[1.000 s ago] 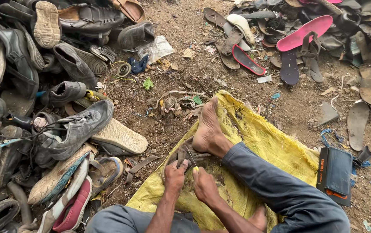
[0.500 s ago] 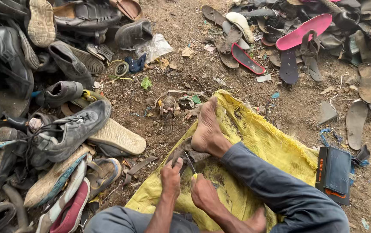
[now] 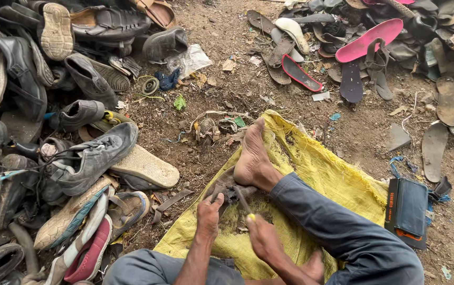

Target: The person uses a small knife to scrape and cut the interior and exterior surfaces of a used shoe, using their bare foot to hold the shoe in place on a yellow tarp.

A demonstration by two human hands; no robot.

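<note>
Fingers of the left hand [image 3: 209,211] pin a worn sandal [image 3: 227,187] to a yellow sack [image 3: 332,177] on the dirt, while the right hand [image 3: 261,235] grips a yellow-handled tool [image 3: 244,203] against it. A bare foot [image 3: 252,155] presses the sandal's far end, with a heap of old shoes [image 3: 53,132] alongside.

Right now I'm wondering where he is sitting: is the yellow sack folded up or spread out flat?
Spread out. The yellow sack lies open on the dirt, wrinkled, with the bare foot resting on it.

Coarse woven yellow plastic sack [image 3: 332,179], matt dusty leather shoes [image 3: 87,161], glossy pink foam sole [image 3: 369,39], rough bare dirt [image 3: 227,95].
</note>
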